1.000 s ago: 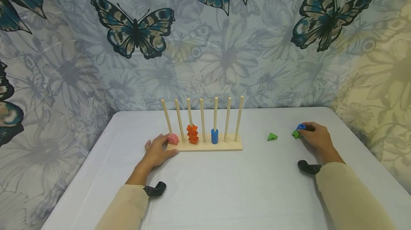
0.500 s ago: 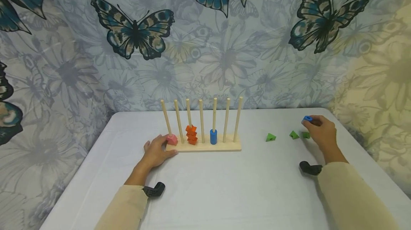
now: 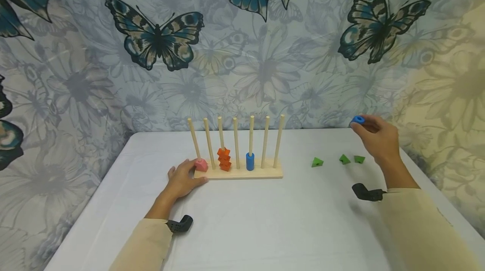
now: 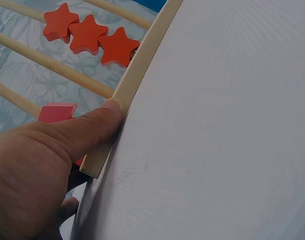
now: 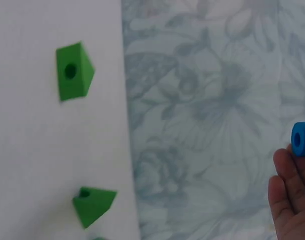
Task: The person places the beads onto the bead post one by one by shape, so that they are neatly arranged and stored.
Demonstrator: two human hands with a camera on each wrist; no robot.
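My left hand [image 3: 182, 180] grips the left end of a wooden peg stand [image 3: 261, 174], its thumb along the front edge in the left wrist view. Seven-like upright pegs aside, a pink block [image 3: 201, 165] sits low on the leftmost peg beside my fingers. Stacked orange star beads [image 3: 224, 160] are on another peg, and a blue cylinder [image 3: 250, 162] stands on one right of them. Raised above the table's far right, my right hand [image 3: 382, 138] pinches a blue cylindrical bead [image 3: 358, 120] with a hole through it, also at the edge of the right wrist view [image 5: 303, 139].
Three green triangular beads lie right of the stand: one nearer it [image 3: 317, 162], and two close together. The white table [image 3: 265, 220] meets a butterfly-patterned wall covering [image 3: 265, 69] at the back. Black devices are strapped to both wrists.
My right hand has lifted the blue bead up off the green beads' area and away from the table. The left hand keeps its grip on the stand.
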